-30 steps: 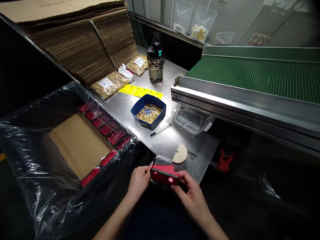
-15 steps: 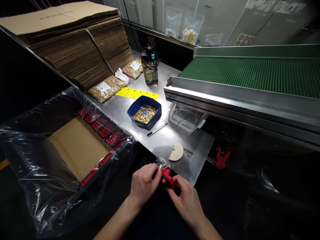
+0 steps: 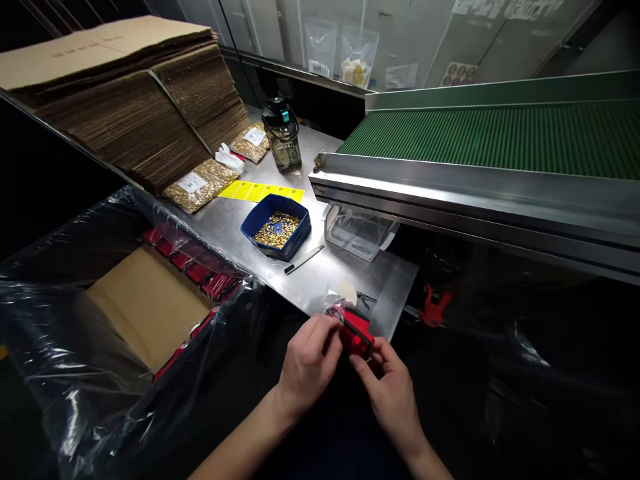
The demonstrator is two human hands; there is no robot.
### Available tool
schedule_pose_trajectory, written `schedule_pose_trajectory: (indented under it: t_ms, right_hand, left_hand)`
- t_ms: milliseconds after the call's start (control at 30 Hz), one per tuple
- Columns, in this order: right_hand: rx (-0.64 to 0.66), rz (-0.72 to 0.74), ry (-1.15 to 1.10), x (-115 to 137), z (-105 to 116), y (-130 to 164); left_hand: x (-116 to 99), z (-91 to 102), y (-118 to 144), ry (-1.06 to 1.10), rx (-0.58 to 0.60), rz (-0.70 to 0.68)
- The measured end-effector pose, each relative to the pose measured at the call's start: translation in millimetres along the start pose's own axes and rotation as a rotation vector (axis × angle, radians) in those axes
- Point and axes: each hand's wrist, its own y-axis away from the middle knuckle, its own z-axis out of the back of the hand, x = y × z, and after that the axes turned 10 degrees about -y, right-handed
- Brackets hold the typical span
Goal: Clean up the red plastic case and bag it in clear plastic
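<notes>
Gold pieces (image 3: 278, 229) lie in the blue tray (image 3: 299, 239), red packs (image 3: 199, 272) line the plastic-lined box (image 3: 65, 373), and the left hand (image 3: 307, 360) pinches, the right hand (image 3: 395, 393) grips a red-and-black item (image 3: 359, 331) at the table's (image 3: 300, 287) edge, partly hiding a cream disc (image 3: 347, 291).

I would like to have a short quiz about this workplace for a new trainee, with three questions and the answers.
1. True or false: the blue tray contains small gold-coloured pieces.
2. What do the left hand and the right hand hold? (a) bottle (b) red-and-black object (c) yellow strip
3. Fill in: the ribbed conveyor belt is ____ in colour.

Key: 1. True. 2. b. 3. Green.
</notes>
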Motion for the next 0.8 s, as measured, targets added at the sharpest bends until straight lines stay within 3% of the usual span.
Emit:
schedule_pose_trajectory:
  t_ms: [133, 333, 467, 600, 800]
  right_hand:
    - [0.128, 0.026, 0.181, 13.9, 10.9, -2.5]
    - [0.066, 0.089, 0.337, 10.0, 25.4, -7.0]
    - [0.064, 0.203, 0.394, -3.1, 27.1, -5.1]
    - [0.076, 0.323, 0.507, -12.0, 24.0, -3.0]
    - [0.062, 0.433, 0.638, -16.9, 23.8, -2.5]
  left_hand:
    - [-6.8, -4.6, 2.7, 0.088, -0.019, -0.046]
    - [-11.8, -3.1, 14.5, 0.175, 0.200, -0.099]
    - [-18.5, 4.1, 11.0, 0.227, 0.273, 0.040]
    - [-20.5, 2.5, -0.4, 0.149, 0.179, 0.237]
    - [-9.1, -7.6, -14.0, 0.093, 0.226, 0.308]
